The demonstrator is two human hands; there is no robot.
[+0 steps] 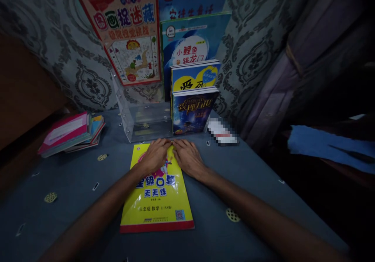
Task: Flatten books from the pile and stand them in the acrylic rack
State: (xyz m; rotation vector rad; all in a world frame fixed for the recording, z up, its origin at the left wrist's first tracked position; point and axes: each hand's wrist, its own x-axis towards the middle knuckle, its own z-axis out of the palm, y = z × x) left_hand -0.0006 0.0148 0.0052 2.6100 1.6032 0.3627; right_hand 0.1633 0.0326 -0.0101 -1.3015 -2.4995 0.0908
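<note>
A yellow workbook point(158, 199) with a red lower edge lies flat on the table, its cover facing up. My left hand point(156, 154) rests on the upper part of the cover, fingers stretched toward the top edge. At the upper right corner of the workbook, my right hand point(187, 156) lies with its fingers extended, their tips close to those of the left. Both hands hide part of the cover picture. Just beyond them stands a clear acrylic book rack point(125, 113) with several books upright in it.
The rack holds a red-bordered picture book point(133, 35), a teal book point(193, 39), a blue-and-yellow book point(193, 76) and a dark blue book point(191, 111). A stack of books point(68, 131) lies at left. A pixelated white item point(222, 132) is right of the rack; curtains point(84, 70) hang behind.
</note>
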